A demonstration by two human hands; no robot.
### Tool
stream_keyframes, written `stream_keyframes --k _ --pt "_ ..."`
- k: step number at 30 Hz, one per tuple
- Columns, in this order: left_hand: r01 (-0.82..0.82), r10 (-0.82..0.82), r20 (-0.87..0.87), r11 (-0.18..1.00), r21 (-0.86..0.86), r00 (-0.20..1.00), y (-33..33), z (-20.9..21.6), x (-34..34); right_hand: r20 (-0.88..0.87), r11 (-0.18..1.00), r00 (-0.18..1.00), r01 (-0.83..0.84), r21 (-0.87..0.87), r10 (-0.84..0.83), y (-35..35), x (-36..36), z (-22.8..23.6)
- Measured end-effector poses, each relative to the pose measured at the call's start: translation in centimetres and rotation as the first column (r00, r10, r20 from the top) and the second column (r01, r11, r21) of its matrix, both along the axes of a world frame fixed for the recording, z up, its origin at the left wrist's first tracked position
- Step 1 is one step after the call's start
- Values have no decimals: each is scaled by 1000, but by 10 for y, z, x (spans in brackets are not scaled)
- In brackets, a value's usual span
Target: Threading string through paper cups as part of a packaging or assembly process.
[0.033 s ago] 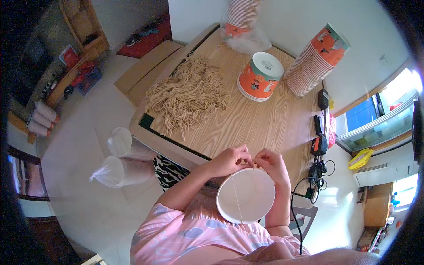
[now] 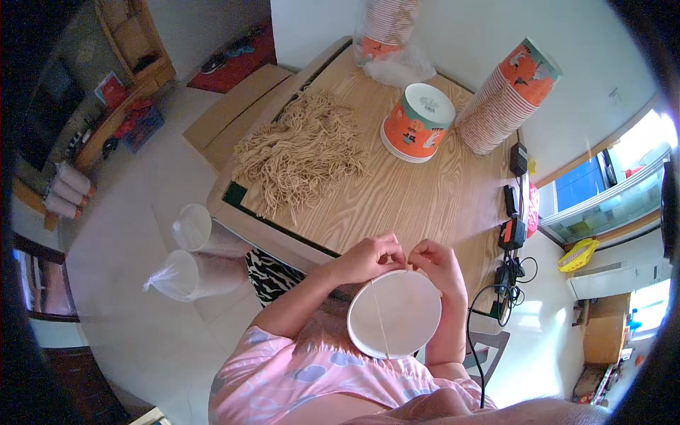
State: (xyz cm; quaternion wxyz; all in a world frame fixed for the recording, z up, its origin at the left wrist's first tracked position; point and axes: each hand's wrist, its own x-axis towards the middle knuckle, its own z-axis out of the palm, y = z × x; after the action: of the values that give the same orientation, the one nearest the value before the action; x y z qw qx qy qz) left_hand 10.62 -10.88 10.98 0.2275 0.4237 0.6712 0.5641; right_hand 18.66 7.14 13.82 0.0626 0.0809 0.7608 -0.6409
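Observation:
A white paper bucket [image 2: 407, 319] rests against my lap with its open mouth facing up toward me. One thin beige string [image 2: 380, 312] runs across that mouth, from the far rim to the near rim. My left hand [image 2: 370, 259] is closed in a pinch at the far rim. Close beside it, my right hand [image 2: 439, 267] pinches too, with a short bit of string between the fingertips of both hands. The fingers partly hide the string's ends. Beyond them on the table lies a loose heap of beige strings [image 2: 304, 152].
An upturned orange and green paper bucket [image 2: 418, 124] stands on the wooden table [image 2: 425, 205]. Behind it are a tall leaning stack of buckets [image 2: 506, 99] and a bagged stack [image 2: 388, 32]. Black power adapters [image 2: 511, 234] and cables line the right edge. Bagged bucket stacks [image 2: 185, 275] lie on the floor.
The fingertips of my right hand have shifted very slightly at the far rim, a little apart from the left ones. The bucket and everything else keep their places.

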Motion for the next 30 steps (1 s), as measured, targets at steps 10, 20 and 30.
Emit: stream_keyframes --k 10,20,30 --pt "-210 246 -225 963 172 943 7 -8 4 7 999 1000 -24 -39 24 6 -1 -5" --pt "-194 238 -212 959 208 948 10 -3 8 26 814 978 -155 -560 205 16 -1 -44" --pt "-193 229 -184 961 198 956 11 -2 9 -4 828 981 -167 -536 196 8 -4 -36"
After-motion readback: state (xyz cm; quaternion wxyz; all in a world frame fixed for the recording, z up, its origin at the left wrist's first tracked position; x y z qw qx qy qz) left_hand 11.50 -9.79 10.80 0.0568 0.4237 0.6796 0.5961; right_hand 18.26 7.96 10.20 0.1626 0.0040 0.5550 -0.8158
